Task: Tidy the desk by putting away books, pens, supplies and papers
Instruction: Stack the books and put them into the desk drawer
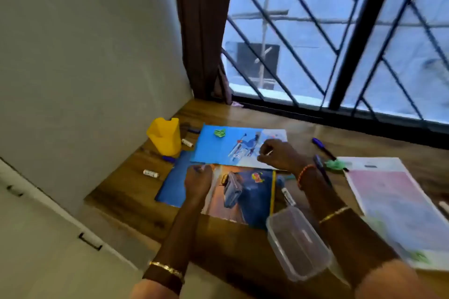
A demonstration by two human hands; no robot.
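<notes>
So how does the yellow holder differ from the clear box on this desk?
The yellow holder is opaque, tall and stands far back by the wall; the clear box is see-through, low and long, and sits near the front edge beside the right forearm. The yellow holder has an uneven, notched rim, while the clear box has an even rectangular one. Both are open-topped, and neither hand touches them.

One head-worn view looks forward and down from close above the worktop [136, 192], facing the barred window [340, 39] behind it.
</notes>
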